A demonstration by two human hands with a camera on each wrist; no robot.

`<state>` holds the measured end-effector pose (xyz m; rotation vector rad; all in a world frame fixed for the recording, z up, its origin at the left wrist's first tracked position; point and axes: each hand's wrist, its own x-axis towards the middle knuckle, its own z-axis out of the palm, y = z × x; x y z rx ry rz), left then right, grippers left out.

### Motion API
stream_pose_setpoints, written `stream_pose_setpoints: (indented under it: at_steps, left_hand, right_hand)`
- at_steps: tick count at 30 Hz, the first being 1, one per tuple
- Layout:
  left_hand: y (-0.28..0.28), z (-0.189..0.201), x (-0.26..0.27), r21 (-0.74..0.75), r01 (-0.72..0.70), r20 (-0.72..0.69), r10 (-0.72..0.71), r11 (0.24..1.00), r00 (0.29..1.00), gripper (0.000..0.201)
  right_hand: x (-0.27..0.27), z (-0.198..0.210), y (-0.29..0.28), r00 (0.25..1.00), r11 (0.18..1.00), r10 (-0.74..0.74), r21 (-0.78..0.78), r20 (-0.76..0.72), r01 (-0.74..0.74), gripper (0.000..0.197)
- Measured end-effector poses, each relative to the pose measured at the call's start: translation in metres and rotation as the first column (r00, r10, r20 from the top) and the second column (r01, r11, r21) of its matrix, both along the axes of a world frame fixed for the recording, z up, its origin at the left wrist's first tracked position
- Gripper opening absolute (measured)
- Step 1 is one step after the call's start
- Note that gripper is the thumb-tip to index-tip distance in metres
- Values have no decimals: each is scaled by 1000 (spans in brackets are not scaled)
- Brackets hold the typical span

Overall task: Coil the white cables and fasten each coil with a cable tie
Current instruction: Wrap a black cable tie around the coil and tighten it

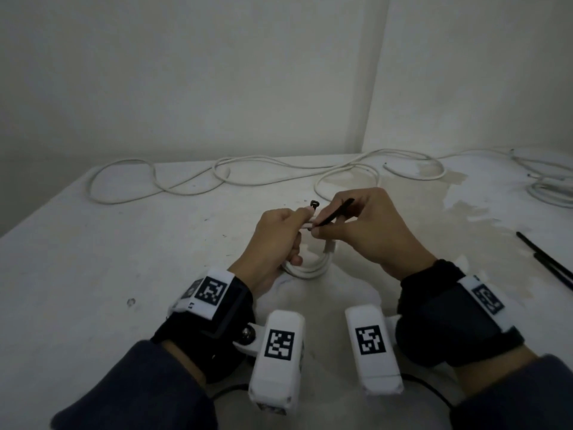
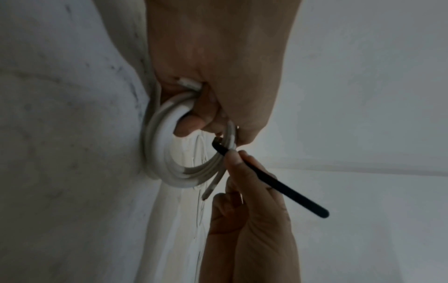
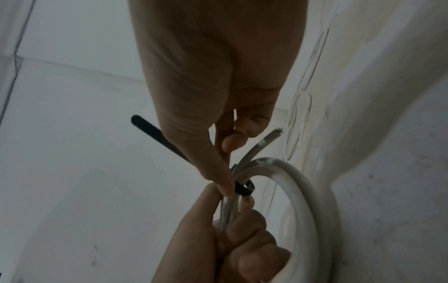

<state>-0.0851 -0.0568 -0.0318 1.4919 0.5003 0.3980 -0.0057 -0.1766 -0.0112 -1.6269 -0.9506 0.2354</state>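
Note:
A coil of white cable [image 1: 310,268] stands upright on the white table, and my left hand [image 1: 279,231] grips its top strands. The coil [image 2: 167,153] shows several turns, with one cut end sticking out. A black cable tie [image 1: 333,214] passes around the strands near my left fingers; its head [image 1: 314,203] pokes up above them. My right hand [image 1: 356,225] pinches the tie's strap [image 2: 274,183] between thumb and forefinger, right beside the coil [image 3: 308,201]. In the right wrist view the tie [image 3: 243,188] loops around the bundled strands.
Loose white cables [image 1: 192,178] sprawl across the back of the table [image 1: 93,274], and more cable [image 1: 548,184] lies at the far right. Spare black cable ties [image 1: 545,259] lie at the right edge. Walls meet in a corner behind the table.

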Motion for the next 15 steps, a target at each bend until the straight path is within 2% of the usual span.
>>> stream_pose_setpoints:
  at_steps: [4, 9, 12, 15]
  left_hand:
    - [0, 0, -1, -31, 42, -22, -43, 999, 999, 20]
    - [-2, 0, -3, -47, 66, 48, -64, 997, 997, 25]
    - [-3, 0, -3, -53, 78, 67, -75, 996, 995, 31]
    - [-3, -1, -2, -60, 70, 74, -65, 996, 995, 42]
  right_hand:
    - [0, -1, 0, 997, 1000, 29, 2, 72, -29, 13]
    - [1, -3, 0, 996, 999, 42, -6, 80, -42, 14]
    - [2, -3, -2, 999, 999, 49, 8, 4, -49, 14]
    - [0, 0, -4, 990, 995, 80, 71, -118, -72, 6]
